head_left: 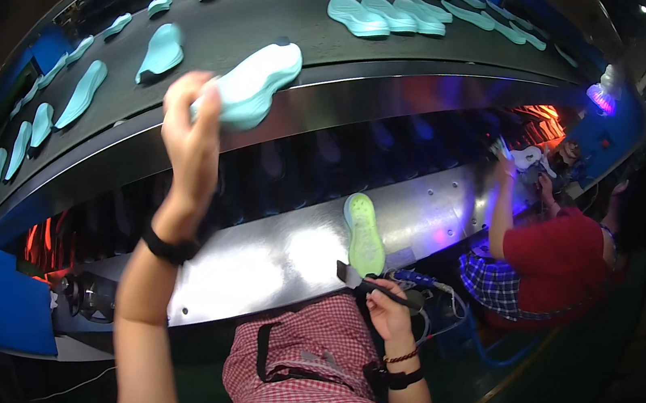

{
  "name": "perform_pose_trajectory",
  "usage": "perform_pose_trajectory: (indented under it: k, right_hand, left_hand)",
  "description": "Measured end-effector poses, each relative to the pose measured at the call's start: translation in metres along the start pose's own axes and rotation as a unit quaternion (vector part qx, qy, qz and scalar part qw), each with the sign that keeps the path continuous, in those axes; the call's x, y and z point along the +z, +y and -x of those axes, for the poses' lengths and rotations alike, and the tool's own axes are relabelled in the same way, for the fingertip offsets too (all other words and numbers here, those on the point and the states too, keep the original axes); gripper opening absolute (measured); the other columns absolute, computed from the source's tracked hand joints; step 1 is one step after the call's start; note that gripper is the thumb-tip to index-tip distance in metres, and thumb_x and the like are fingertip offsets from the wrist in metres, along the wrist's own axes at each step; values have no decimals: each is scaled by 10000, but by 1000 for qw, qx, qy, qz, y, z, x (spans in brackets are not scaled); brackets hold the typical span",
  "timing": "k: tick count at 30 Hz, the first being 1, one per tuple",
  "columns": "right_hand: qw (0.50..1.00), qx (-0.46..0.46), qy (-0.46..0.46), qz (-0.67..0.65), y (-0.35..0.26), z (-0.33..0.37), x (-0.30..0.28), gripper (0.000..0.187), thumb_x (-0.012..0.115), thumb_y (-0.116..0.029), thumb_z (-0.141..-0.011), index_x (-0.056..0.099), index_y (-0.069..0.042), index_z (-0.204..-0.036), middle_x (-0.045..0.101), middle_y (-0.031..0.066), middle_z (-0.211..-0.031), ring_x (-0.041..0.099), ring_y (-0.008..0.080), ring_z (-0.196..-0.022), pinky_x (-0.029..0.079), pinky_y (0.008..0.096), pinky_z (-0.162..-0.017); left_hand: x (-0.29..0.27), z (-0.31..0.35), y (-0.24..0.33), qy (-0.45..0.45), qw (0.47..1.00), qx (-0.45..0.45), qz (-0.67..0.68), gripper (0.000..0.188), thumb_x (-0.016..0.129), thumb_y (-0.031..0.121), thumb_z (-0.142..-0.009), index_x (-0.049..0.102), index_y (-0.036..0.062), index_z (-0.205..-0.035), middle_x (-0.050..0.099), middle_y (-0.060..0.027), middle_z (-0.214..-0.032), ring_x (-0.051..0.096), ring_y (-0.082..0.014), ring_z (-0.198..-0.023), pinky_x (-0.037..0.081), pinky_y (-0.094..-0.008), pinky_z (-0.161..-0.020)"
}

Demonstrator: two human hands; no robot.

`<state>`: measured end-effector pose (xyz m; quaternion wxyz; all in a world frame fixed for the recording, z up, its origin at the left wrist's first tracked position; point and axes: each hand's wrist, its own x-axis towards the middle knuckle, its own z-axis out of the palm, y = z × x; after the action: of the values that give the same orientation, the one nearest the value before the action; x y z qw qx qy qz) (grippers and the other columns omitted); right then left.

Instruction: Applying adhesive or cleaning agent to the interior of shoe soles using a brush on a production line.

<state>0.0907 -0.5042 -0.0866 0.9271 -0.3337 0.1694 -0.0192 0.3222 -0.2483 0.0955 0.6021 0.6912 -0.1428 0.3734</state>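
Note:
My left hand [191, 135] is raised at the edge of the conveyor, fingers closed on the heel end of a pale turquoise shoe midsole [258, 85]. That midsole is tilted, its other end pointing up and to the right. Low in front of me, my right hand [390, 315] grips a flat brush [365, 284] by its dark handle, bristles pointing left. Just beyond the brush, a yellow-green shoe sole [366, 236] lies on the shiny metal ledge [249, 265]. The fingertips of my left hand are partly hidden by the midsole.
More turquoise midsoles [355, 17] lie along the dark conveyor belt [232, 26]. Under it runs a dark lower level with shoe parts and orange-glowing heaters [544, 124]. A co-worker in red [557, 253] sits at the right. A cable [452, 304] loops beside my right hand.

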Motion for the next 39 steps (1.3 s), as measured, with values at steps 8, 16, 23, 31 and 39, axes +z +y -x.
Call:
perform_pose_trajectory:
  k: [8, 16, 23, 31, 39]
  right_hand:
    - [997, -51, 14, 54, -4, -25, 38, 166, 535, 6, -799, 561, -40, -956, 593, 87, -932, 560, 185, -864, 452, 272, -725]
    - [989, -55, -98, 94, 4, -19, 54, 179, 532, 1, -797, 569, 17, -971, 600, 132, -974, 563, 215, -935, 429, 321, -862]
    - [955, 119, -184, 201, 53, -15, 108, 203, 595, 26, -761, 598, 52, -962, 630, 132, -912, 592, 165, -844, 468, 278, -781]
    - [935, 52, -168, 308, 69, -40, 130, 206, 649, -16, -741, 621, 29, -940, 640, 95, -883, 589, 123, -798, 461, 227, -736]
    - [695, -113, -392, 593, 47, -5, 150, 206, 651, -126, -664, 667, -35, -848, 621, 136, -768, 585, 238, -753, 456, 305, -686]
  left_hand:
    - [-92, 110, -11, -259, 703, -467, 470, 595, 672, 95, -676, 399, -74, -1177, 563, -150, -1082, 596, -214, -948, 480, -325, -847]
    - [-112, 277, -28, -218, 495, -619, 569, 724, 477, 509, -832, 317, -26, -1292, 467, -235, -1195, 497, -330, -1090, 423, -454, -919]
    - [-99, 262, 1, -66, 511, -582, 629, 925, 165, 776, -740, 350, 59, -1295, 475, -196, -1188, 487, -361, -1062, 397, -478, -912]
    - [-89, 267, -1, -24, 573, -574, 584, 757, 142, 653, -830, 409, 79, -1246, 548, -167, -1058, 557, -315, -950, 438, -461, -863]
    - [-98, 264, -19, 84, 657, -578, 477, 660, 183, 597, -862, 447, 81, -1176, 532, -113, -1086, 524, -248, -994, 417, -388, -889]
